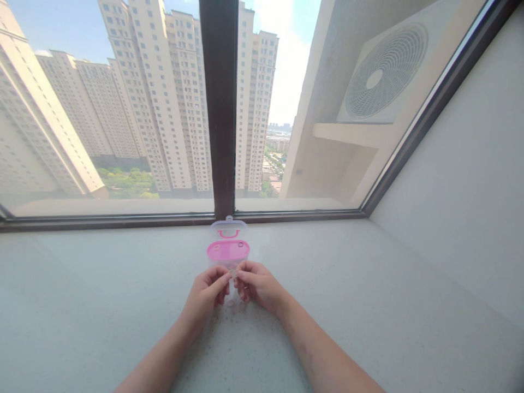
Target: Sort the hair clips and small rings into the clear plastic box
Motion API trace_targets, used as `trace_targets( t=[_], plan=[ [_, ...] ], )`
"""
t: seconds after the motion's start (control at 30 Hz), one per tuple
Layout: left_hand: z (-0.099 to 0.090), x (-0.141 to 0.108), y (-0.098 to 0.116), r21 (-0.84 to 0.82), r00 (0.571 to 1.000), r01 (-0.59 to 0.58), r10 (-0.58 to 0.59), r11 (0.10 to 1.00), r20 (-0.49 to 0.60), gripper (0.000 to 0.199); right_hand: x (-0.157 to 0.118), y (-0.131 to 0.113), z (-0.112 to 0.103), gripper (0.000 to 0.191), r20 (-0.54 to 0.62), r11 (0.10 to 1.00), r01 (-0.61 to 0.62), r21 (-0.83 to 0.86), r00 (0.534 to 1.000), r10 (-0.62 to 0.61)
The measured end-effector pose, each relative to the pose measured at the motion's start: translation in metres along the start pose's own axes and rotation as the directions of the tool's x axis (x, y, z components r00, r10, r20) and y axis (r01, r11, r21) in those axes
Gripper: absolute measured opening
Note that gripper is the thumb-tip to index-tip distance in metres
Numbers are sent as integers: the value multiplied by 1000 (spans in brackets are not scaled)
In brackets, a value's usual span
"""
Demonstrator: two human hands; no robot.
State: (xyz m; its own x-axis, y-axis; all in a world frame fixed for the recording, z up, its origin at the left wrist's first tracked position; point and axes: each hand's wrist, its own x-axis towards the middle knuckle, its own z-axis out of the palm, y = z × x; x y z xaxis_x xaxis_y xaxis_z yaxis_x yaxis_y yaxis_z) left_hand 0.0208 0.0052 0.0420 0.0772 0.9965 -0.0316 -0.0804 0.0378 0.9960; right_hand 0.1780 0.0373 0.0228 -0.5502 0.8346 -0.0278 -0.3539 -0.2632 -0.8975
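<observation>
Between the fingertips of both hands is a small pale round item (pixel 233 273), too small to make out clearly. My left hand (pixel 213 285) pinches it from the left, and my right hand (pixel 254 283) pinches it from the right. Just beyond them stands a clear oval container with a pink top (pixel 228 250), on which two small rings lie, a pale one (pixel 216 248) at the left and a dark one (pixel 240 245) at the right. A clear lid (pixel 229 225) with a pink handle is behind it. Small ring-like items (pixel 231 303) lie on the surface below my hands.
The pale speckled sill (pixel 102 305) stretches to both sides. A dark window frame (pixel 224 136) rises behind the container, with tall buildings outside. A white wall (pixel 458 202) borders the right side.
</observation>
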Motion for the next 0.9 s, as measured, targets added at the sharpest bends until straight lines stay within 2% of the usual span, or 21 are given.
trace_targets(
  t=[0.47, 0.77, 0.9],
  plan=[
    [-1, 3, -5, 22, 998, -32, 33, 999, -48, 31, 2, 4, -1, 31, -26, 1000, 25, -12, 999, -25],
    [-4, 4, -5, 65, 997, -44, 48, 997, -64, 29, 2, 3, -1, 26, -151, 995, 98, 12, 984, -95],
    [-4, 4, -5, 70, 997, -48, 51, 996, -50, 29, 4, 2, 0, 27, -154, 998, 62, -12, 986, -63]
  ],
)
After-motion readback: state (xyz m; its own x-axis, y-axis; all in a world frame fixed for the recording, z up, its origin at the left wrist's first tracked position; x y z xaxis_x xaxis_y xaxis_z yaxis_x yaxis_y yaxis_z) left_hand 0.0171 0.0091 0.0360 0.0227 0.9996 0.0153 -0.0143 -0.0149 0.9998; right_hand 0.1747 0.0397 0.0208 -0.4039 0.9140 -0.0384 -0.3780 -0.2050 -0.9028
